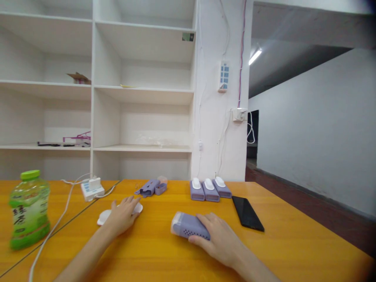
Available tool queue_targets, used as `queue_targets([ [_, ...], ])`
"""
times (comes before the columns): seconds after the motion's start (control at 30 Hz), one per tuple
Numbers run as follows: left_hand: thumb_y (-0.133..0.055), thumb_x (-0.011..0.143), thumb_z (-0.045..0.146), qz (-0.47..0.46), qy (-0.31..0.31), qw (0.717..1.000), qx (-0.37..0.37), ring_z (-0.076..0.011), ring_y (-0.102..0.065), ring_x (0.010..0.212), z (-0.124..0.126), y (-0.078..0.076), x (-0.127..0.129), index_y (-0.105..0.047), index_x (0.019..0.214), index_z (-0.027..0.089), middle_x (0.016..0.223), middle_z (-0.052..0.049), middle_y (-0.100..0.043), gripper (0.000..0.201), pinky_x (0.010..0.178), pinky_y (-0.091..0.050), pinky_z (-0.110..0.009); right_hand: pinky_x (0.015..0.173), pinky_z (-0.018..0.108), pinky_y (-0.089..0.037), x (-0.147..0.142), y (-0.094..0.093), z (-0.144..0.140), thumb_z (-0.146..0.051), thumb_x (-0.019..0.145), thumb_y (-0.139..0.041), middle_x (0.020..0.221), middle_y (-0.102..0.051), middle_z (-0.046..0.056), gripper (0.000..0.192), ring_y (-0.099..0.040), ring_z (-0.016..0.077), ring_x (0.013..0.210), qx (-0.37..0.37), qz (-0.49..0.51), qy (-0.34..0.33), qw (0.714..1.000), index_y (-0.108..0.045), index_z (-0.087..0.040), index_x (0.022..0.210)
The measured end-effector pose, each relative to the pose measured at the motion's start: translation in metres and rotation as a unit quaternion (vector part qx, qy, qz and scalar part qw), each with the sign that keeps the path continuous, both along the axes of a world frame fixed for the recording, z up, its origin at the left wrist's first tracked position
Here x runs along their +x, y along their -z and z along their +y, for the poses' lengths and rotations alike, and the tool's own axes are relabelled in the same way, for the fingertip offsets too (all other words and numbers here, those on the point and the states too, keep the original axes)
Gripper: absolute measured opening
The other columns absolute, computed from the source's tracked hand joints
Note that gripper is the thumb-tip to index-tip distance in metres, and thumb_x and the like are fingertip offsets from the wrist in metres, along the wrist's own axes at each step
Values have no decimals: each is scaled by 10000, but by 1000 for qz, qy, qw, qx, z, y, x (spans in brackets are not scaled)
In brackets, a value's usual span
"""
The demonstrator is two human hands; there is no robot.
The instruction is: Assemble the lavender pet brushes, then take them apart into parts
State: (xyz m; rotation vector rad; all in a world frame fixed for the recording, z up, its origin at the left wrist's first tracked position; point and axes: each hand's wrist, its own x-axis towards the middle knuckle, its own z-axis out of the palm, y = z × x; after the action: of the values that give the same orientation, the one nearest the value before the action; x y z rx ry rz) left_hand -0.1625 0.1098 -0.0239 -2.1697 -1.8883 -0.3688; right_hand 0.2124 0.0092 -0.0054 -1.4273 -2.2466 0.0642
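Note:
My left hand lies over a flat white plastic piece on the table, its fingers spread out; the hand hides the middle of that piece. A purple plastic case with rows of small holes and a translucent whitish end is gripped in my right hand, thumb in front and fingers behind. Beyond it stand three purple cases side by side, each with a white oval part on top. Further left are loose purple parts and a small purple cup-shaped piece.
A black phone lies at the right of the orange table. On the left stand a green bottle and a white power strip with a trailing cable. White shelves rise behind the table.

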Motion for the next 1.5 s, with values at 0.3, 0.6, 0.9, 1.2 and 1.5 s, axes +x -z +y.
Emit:
queue_targets([
  [0.3, -528, 893, 397, -22, 46, 998, -25, -365, -378, 1455, 11, 0, -32, -457, 1500, 256, 1533, -174, -485, 627, 1141, -195, -693, 958, 434, -456, 2, 1, -3, -619, 862, -651, 1149, -675, 129, 571, -621, 338, 1078, 12, -1, 23, 1000, -645, -232, 1282],
  [0.6, -495, 882, 178, -81, 135, 986, -46, -341, -420, 1431, 18, -9, -4, -602, 1353, 303, 1487, -99, -554, 498, 1179, -19, -692, 791, 436, -491, -18, -12, -29, -565, 997, -383, 1088, -703, 156, 463, -691, 363, 967, -31, -30, 101, 994, -669, -253, 1185],
  [0.9, -781, 726, 486, -187, 211, 950, -133, -305, -597, 1220, -26, -12, 69, -547, 1396, 247, 1347, -82, -643, 749, 1042, -440, -359, 924, 382, -477, 27, -18, 8, -378, 1011, -386, 1091, -749, 148, 379, -688, 300, 1074, -39, 121, 61, 990, -691, -187, 1129],
  [1.2, -796, 659, 314, -248, 231, 907, -249, -278, -604, 1106, -83, -27, 100, -666, 1185, 259, 1192, -16, -668, 545, 970, -437, -327, 1090, 371, -425, 22, 9, 17, -342, 1005, -421, 1314, -683, 115, 426, -617, 246, 1234, -59, 173, -24, 983, -653, -169, 1317],
  [1.5, -890, 570, 303, -240, 273, 890, -275, -224, -605, 926, -94, -59, 83, -685, 1087, 309, 995, 62, -669, 556, 762, -441, -252, 1092, 395, -439, -1, 8, 0, -403, 952, -609, 1333, -678, 54, 365, -604, 255, 1246, -111, 241, -146, 953, -685, -268, 1282],
])
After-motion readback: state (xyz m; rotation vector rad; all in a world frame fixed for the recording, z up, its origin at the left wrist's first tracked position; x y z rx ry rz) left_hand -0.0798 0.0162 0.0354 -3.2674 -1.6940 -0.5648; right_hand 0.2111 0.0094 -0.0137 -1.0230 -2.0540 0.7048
